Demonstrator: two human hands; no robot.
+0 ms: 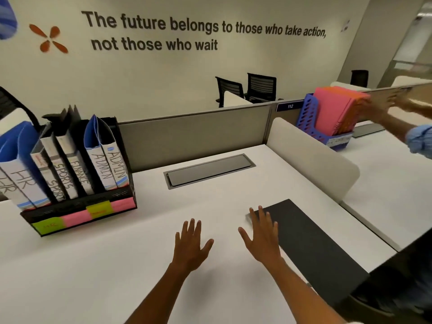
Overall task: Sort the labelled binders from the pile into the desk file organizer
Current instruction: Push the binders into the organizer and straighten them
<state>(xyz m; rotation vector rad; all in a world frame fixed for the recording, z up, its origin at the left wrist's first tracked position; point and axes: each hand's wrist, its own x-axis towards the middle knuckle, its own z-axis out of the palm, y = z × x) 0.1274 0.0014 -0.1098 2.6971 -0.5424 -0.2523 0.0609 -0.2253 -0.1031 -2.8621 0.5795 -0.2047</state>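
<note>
Both forearms are reaching forward over the white desk (117,265), palms down. The left hand (190,244) is hovering with fingers spread, holding nothing. The right hand (263,237) is spreading its fingers too, fingertips over the black mat (311,242). Farther left, labelled binders (70,164) are standing tilted in the black desk file organizer (79,212).

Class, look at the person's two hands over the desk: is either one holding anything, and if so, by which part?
Nothing is held. The left hand and right hand are both spread open over the desk, with no grip on anything.
</note>
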